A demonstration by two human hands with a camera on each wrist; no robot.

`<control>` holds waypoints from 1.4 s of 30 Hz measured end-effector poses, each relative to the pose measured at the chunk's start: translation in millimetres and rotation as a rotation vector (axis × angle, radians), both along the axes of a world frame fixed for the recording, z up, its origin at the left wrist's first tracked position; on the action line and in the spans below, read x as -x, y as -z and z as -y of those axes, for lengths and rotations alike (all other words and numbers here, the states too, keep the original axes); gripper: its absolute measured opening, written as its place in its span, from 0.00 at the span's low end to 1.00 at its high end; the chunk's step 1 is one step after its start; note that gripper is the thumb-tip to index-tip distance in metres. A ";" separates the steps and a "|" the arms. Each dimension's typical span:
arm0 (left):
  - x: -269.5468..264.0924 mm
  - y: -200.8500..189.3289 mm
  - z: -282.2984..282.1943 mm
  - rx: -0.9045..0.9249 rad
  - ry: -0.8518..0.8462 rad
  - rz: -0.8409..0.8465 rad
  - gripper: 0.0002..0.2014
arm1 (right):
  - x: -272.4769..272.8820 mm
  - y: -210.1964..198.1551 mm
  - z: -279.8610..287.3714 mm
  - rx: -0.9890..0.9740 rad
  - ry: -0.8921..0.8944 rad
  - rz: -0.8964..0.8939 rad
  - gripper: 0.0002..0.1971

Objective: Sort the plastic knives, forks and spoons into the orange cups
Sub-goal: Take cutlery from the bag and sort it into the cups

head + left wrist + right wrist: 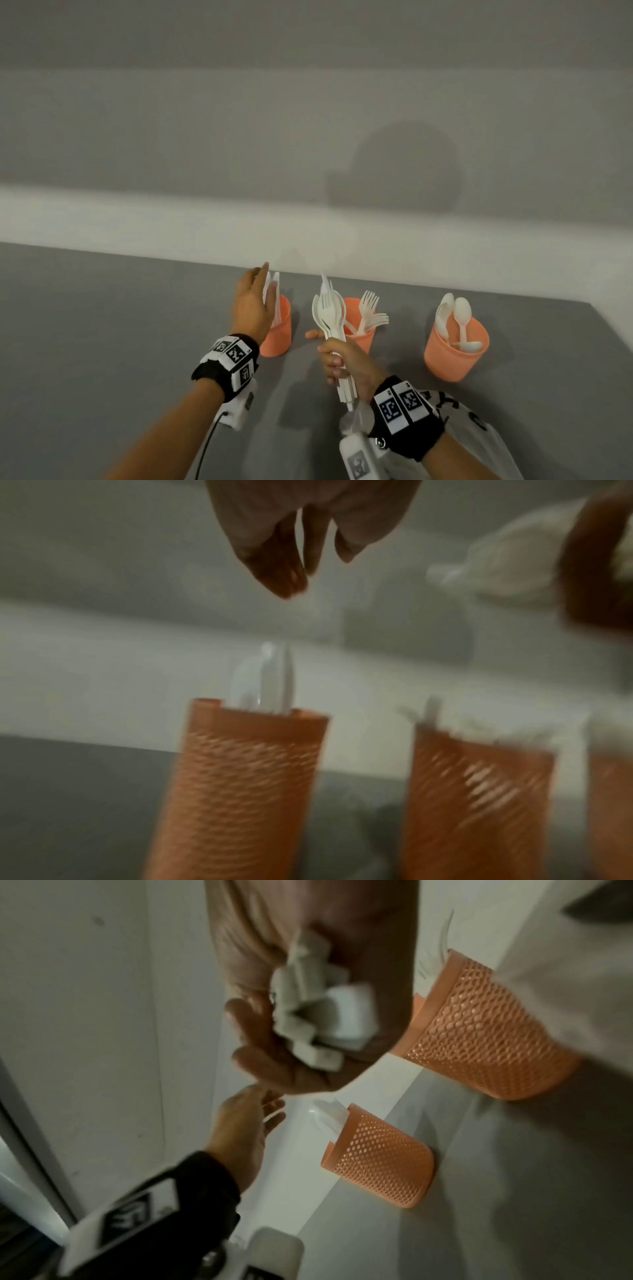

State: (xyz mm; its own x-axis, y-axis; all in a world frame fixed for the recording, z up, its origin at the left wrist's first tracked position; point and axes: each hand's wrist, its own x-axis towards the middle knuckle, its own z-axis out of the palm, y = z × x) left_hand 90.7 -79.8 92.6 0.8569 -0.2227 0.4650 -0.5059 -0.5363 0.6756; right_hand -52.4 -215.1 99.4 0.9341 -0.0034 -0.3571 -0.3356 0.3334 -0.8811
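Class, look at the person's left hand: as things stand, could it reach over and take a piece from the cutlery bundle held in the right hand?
Probably yes. The left hand is open beside the knife cup, holding nothing. The bundle stands up out of the right hand, its heads exposed, with only bare table between the hands.

Bare indoor recording setup, kind of room unclear, plain grey table [102, 325], blank white wall [308, 102] behind
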 end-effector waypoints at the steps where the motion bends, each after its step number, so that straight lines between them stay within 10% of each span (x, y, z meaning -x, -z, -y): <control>1: 9.5 -9.1 4.7 0.129 0.036 -0.077 0.19 | -0.9 0.5 -0.6 -0.041 -0.023 -0.004 0.15; 5: 51.4 -44.4 20.6 0.454 0.361 -0.817 0.17 | 0.5 -0.8 -4.6 -0.227 -0.160 -0.014 0.14; 8: 68.8 -50.2 26.7 0.574 0.621 -1.073 0.18 | 3.9 -3.9 -5.5 -0.334 -0.260 -0.032 0.13; 20: 82.1 -44.3 59.6 0.536 0.229 -0.741 0.05 | 3.1 -6.2 -9.1 0.359 0.043 0.108 0.04; 25: 72.2 -49.8 51.3 0.527 0.320 -0.889 0.19 | 7.1 -8.7 -0.2 0.128 0.024 -0.018 0.04; 42: 58.5 -54.4 33.4 0.526 0.307 -0.815 0.07 | 8.2 -10.0 14.3 0.026 0.023 0.053 0.18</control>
